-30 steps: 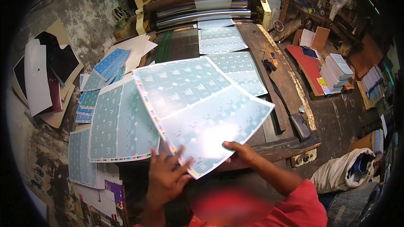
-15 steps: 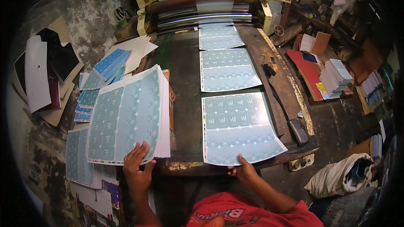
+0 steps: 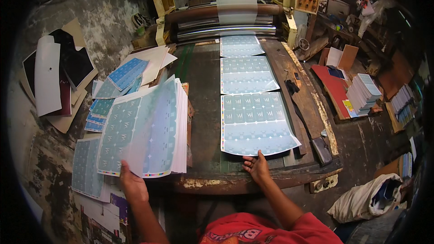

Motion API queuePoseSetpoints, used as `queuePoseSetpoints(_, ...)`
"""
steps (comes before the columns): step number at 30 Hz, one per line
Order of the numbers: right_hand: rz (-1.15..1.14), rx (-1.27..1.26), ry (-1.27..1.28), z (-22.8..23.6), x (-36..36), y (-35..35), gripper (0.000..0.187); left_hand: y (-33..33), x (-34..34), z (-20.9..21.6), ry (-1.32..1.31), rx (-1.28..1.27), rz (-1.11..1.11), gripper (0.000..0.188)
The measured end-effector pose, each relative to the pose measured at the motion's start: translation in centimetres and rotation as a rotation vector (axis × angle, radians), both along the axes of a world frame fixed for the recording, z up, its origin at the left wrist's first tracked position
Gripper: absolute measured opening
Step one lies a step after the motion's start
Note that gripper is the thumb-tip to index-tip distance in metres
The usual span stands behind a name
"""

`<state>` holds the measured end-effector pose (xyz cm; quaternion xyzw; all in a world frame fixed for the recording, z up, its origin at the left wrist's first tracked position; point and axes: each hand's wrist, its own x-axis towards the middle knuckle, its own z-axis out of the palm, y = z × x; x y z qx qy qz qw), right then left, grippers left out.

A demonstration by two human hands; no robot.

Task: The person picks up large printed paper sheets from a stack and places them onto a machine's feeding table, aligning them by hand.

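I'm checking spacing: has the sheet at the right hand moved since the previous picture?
Yes: the sheet has moved toward the silver roller, farther from the table's front edge.

Bare forearms (image 3: 284, 202) reach forward, well apart; the left hand (image 3: 134, 185) points forward, the right hand (image 3: 257, 168) loosely open, thumb extended.

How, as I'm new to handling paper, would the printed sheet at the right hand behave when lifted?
The printed sheet is probably flexible: its near edge bows beside the right hand. It likely feels light, since its edge looks thin.
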<state>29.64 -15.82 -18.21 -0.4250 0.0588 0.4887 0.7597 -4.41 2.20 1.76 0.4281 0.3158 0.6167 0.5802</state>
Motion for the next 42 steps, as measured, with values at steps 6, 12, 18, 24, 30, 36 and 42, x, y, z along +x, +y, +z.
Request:
queuePoseSetpoints(6,0.011,0.028,0.037,3.5,-2.3,-0.6,0.061,-4.4,2.1,2.2,0.674,0.340,-0.050,0.033)
queuePoseSetpoints(12,0.456,0.508,-0.160,12.2,-3.6,-4.3,0.073,-7.5,4.3,4.0,1.026,1.018,-0.579,0.031)
queuePoseSetpoints(18,0.357,0.258,0.021,8.9,-4.1,-6.2,0.046,-7.8,4.2,3.6,1.251,1.065,-0.331,0.063)
queuePoseSetpoints(24,0.332,-0.025,0.051,0.5,-6.7,-11.4,0.042,-3.6,2.6,2.2,1.207,0.770,-0.148,0.051)
queuePoseSetpoints(30,0.274,-0.188,-0.055,1.2,-9.9,-15.1,0.045,-3.8,3.2,1.7,1.091,0.651,-0.099,0.039)
queuePoseSetpoints(36,0.248,-0.095,0.041,0.3,-8.8,-14.5,0.057,-3.5,2.7,2.9,1.029,0.599,-0.212,0.037)
queuePoseSetpoints(42,0.199,-0.053,0.067,0.2,-5.9,-11.8,0.067,-2.9,2.1,1.9,0.722,0.127,-0.193,0.033)
